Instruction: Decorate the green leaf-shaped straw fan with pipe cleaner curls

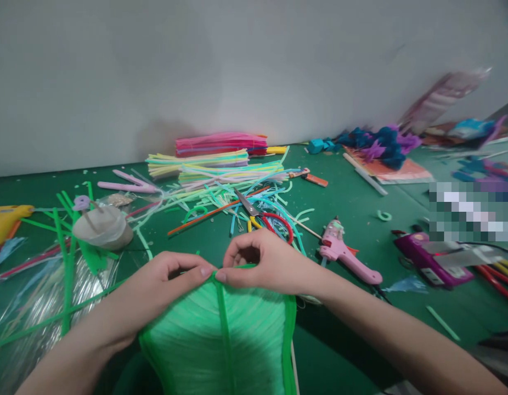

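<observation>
While both hands meet at the top edge of the green leaf piece [221,334], the left hand [167,280] pinches its tip w/ thumb and forefinger closed tight; the right hand [262,260] does likewise, fingertips [221,276] nearly touching the left's. Leaf lies low centre on the green table [361,208], spreading down toward the person, its darker midrib running straight below the pinch point, so the fingers grip only the very top. Beyond the right hand: scissors [264,216] w/ red and yellow handles on a heap of pipe cleaners [213,167]. Pink glue gun [346,255] just right of the right wrist. A paper-wrapped lump [102,227] sits left, near loose green strips [68,263].
</observation>
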Demonstrator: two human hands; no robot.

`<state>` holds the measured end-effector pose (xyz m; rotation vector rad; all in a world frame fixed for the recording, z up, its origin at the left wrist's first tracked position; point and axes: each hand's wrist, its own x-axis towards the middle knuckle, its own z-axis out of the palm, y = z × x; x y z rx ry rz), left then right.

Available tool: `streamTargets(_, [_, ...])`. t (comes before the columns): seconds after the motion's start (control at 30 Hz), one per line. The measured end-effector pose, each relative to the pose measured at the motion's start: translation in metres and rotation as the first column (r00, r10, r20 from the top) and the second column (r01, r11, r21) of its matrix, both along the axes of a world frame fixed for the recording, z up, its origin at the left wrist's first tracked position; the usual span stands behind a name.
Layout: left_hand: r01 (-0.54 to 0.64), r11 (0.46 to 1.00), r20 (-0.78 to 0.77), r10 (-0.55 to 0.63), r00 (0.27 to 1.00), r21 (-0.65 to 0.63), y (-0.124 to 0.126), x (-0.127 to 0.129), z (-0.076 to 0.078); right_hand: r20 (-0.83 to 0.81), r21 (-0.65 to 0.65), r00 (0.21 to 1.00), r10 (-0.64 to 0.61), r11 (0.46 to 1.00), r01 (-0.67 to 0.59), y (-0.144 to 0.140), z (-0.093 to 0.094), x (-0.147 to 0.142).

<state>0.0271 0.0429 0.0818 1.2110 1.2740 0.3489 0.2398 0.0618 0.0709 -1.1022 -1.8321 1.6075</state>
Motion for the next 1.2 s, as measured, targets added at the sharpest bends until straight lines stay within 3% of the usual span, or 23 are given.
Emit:
streamTargets(0.1, [-0.089, 0.995, -0.015, 0.088, 0.996, -0.053, -0.001, 0.002, -0.002, 0.034, 0.070, 0.999, -0.019, 0.997, 0.017, 0.000, -0.003, -0.002])
streamTargets(0.27, [-0.334, 0.923, -0.026, 0.336, 0.942, -0.191, 0.000, 0.003, -0.008, -0.001, 0.008, 1.000, 0.029, 1.000, -0.029, 0.007, -0.010, 0.001])
streamTargets(0.47, [-0.283, 0.916, 0.094, 0.321, 0.943, -0.286, -0.001, 0.003, -0.010, 0.035, 0.110, 0.998, 0.054, 0.992, -0.057, 0.006, -0.010, 0.000])
streamTargets(0.6, [-0.242, 0.913, 0.111, 0.292, 0.950, -0.329, -0.001, 0.004, -0.009, 0.008, 0.097, 1.000, 0.013, 0.995, -0.014, 0.002, -0.012, -0.004])
streamTargets(0.73, [-0.259, 0.942, 0.033, 0.272, 0.962, -0.211, 0.002, 0.003, -0.010, 0.029, 0.117, 1.000, -0.005, 0.993, 0.002, 0.006, -0.014, -0.003])
streamTargets(0.8, [-0.196, 0.966, 0.004, 0.200, 0.980, -0.169, 0.003, 0.001, -0.011, -0.020, 0.016, 1.000, -0.022, 1.000, 0.022, 0.008, -0.013, 0.000])
streamTargets(0.87, [-0.168, 0.971, 0.001, 0.171, 0.985, -0.169, 0.003, -0.004, -0.012, -0.164, -0.213, 0.977, -0.137, 0.972, 0.100, 0.004, -0.014, 0.004])
streamTargets(0.97, [-0.225, 0.963, 0.037, 0.233, 0.972, -0.147, 0.002, -0.013, -0.010, -0.311, -0.503, 0.845, -0.435, 0.830, 0.242, -0.019, -0.020, 0.007])
streamTargets(1.03, [-0.290, 0.952, 0.065, 0.297, 0.953, -0.100, 0.003, -0.018, -0.006, -0.320, -0.500, 0.793, -0.518, 0.804, 0.324, -0.041, -0.028, 0.004])
streamTargets(1.2, [-0.416, 0.906, 0.157, 0.401, 0.902, 0.080, 0.010, -0.022, 0.013, -0.450, -0.433, 0.732, -0.511, 0.842, 0.322, -0.070, -0.039, -0.010])
